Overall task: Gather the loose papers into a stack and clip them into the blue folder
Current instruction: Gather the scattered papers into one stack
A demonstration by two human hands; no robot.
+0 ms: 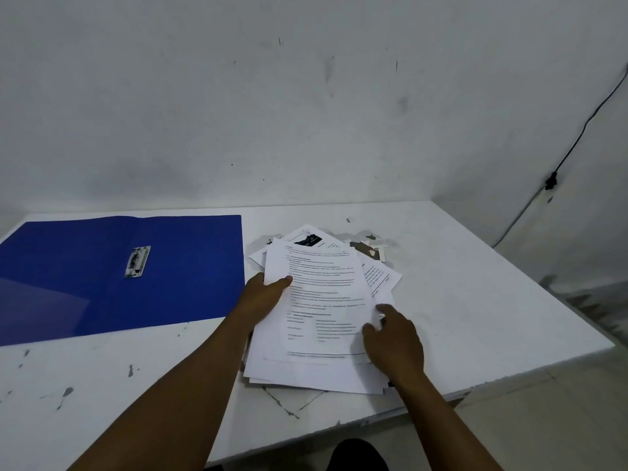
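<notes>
A loose pile of printed white papers [323,300] lies fanned out on the white table, right of centre. My left hand [263,297] grips the left edge of the top sheets, thumb on top. On the pile's right side, my right hand [390,338] pinches the edge of the upper sheets. The blue folder [102,277] lies open and flat at the left, apart from the papers. Its metal clip [137,261] sits near the folder's middle and holds nothing.
The white table [475,300] has chipped paint and torn scraps [370,248] behind the pile. Its right edge runs diagonally close to the papers. A wall stands behind, and a black cable [577,141] hangs on the right wall.
</notes>
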